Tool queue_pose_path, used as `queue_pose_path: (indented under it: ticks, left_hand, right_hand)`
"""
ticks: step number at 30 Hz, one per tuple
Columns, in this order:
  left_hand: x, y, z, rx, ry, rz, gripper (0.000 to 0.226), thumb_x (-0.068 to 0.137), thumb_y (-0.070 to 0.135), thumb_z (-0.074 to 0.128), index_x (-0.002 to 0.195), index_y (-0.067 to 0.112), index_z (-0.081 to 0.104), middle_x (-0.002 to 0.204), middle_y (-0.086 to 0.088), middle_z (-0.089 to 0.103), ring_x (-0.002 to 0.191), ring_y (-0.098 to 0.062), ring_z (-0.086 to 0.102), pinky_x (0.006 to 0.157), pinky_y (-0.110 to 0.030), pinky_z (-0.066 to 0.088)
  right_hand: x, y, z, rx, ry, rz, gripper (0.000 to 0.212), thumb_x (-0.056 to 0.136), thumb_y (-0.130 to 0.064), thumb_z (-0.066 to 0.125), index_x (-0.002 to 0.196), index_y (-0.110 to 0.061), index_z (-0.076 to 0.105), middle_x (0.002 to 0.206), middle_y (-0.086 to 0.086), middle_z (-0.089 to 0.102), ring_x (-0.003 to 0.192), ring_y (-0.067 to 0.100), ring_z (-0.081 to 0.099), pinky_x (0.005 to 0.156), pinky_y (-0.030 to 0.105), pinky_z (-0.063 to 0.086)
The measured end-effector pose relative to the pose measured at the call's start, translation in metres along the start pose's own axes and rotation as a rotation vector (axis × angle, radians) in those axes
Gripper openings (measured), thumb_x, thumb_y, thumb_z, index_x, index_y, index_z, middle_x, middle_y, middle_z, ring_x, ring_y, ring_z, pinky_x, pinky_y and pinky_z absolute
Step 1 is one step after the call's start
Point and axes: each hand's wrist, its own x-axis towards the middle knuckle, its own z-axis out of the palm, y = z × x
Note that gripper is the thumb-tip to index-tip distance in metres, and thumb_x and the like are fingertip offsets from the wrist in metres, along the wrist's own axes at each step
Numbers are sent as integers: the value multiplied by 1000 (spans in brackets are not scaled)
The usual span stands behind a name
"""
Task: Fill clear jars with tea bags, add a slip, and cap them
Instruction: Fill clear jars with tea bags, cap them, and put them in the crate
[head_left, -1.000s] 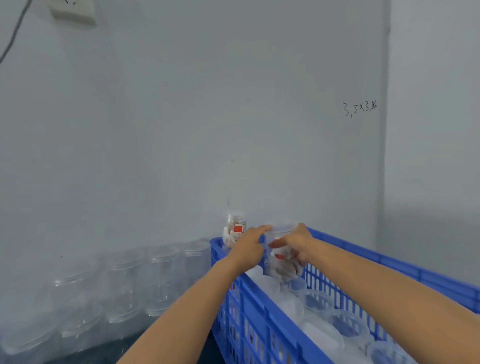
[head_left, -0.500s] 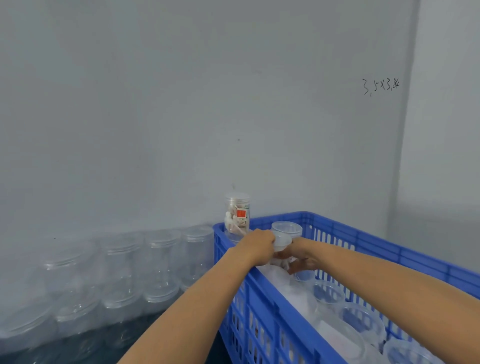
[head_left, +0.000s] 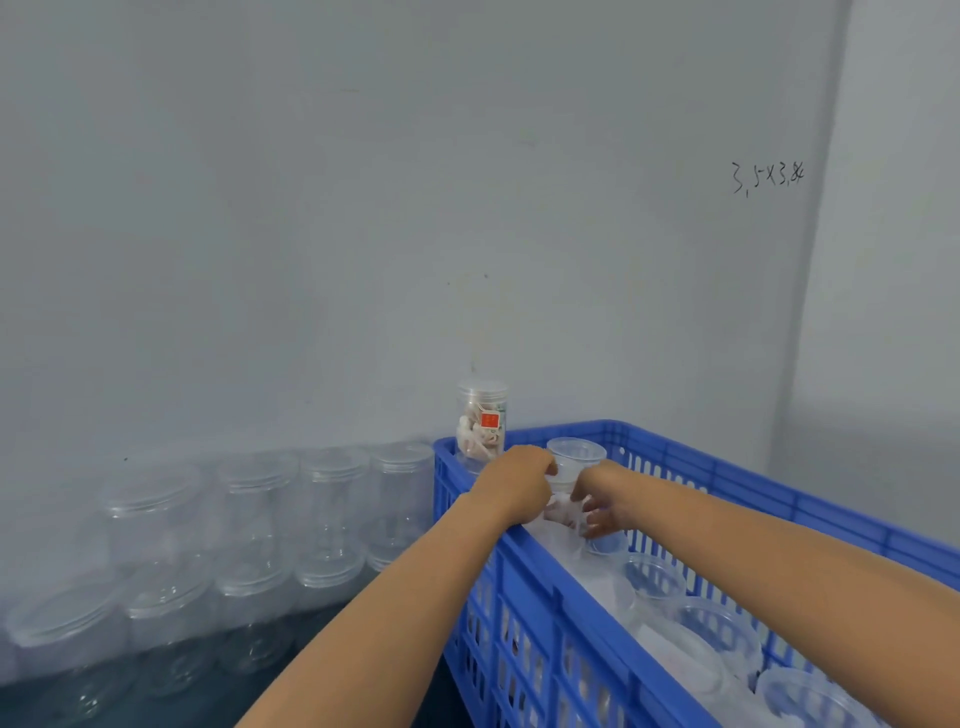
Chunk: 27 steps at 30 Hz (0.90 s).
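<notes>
- Clear jar (head_left: 571, 480) with tea bags stands at the blue crate's (head_left: 524, 577) far-left corner, held between our hands.
- Left hand (head_left: 517, 486) grips its left side; right hand (head_left: 602, 506) cups the lower wall, fingers (head_left: 592, 522) curled round it.
- We judge it light, thin-walled, slippery; hold mid-wall.
- One capped, filled jar (head_left: 481, 423) behind; at least five empty jars (head_left: 722, 631) visible in crate.
</notes>
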Motion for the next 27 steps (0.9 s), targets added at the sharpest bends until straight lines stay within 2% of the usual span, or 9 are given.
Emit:
queue_pose_path:
  ticks: [1,3,4,6,9,11,16,23,27]
  left_hand:
    - [-5,-1,-2,-45,52,7,39,95,1,41,130,12,56,138,-6,52,126,-22,48,103,-33,40]
    - [-20,-6,-7,-151,170,16,39,93,-1,39,120,13,63,131,-5,57,120,-20,51,100,-34,43]
    - [-27,-9,-10,-215,232,14,39,92,-2,38,115,13,65,127,-5,59,116,-20,54,97,-35,44]
    - [-44,-18,-14,-331,347,-9,40,88,-4,36,105,12,68,117,-5,64,107,-20,58,91,-32,47]
    - [-71,-37,-19,-486,435,-73,41,82,-11,37,94,11,69,102,-5,69,96,-21,62,86,-27,48]
    - [-93,-52,-21,-553,450,-120,41,80,-14,37,88,13,66,97,-6,70,93,-23,63,85,-29,49]
    - [-148,-100,-29,-565,524,-231,38,81,-17,38,94,1,70,103,-12,71,94,-20,61,87,-26,47]
    - [-222,-203,-49,-664,661,-596,34,85,-11,40,87,14,63,99,-3,66,102,-26,61,88,-37,49]
    - [-243,-249,-53,-760,597,-724,25,89,-8,43,85,11,58,106,-13,63,85,-21,56,77,-33,48]
  right_hand:
    - [-8,-3,0,48,5,4,25,92,5,50,116,3,43,118,25,54,107,34,57,91,44,52]
    - [-24,-11,2,115,30,-23,20,90,3,49,108,-3,42,91,19,53,86,26,56,71,33,50]
    - [-33,-17,5,126,42,-66,19,89,4,48,106,-4,44,80,15,48,73,21,50,59,30,42]
    - [-52,-29,13,119,54,-210,23,87,7,43,106,-5,50,73,13,43,60,17,39,52,25,30]
    - [-88,-44,32,149,34,-395,26,89,7,44,109,4,61,77,15,54,62,18,46,53,25,35]
    - [-112,-50,49,181,-57,-447,21,91,5,44,101,-3,61,69,9,54,60,15,50,52,23,41]
    - [-149,-56,105,203,-286,-389,13,92,4,42,94,-5,50,77,11,52,67,18,53,60,27,45]
    - [-175,-59,218,167,-469,-337,12,93,-1,46,101,-2,54,98,15,57,91,26,58,67,32,51]
    - [-170,-59,274,149,-485,-290,15,91,0,46,102,-5,56,104,13,55,86,23,58,66,32,51]
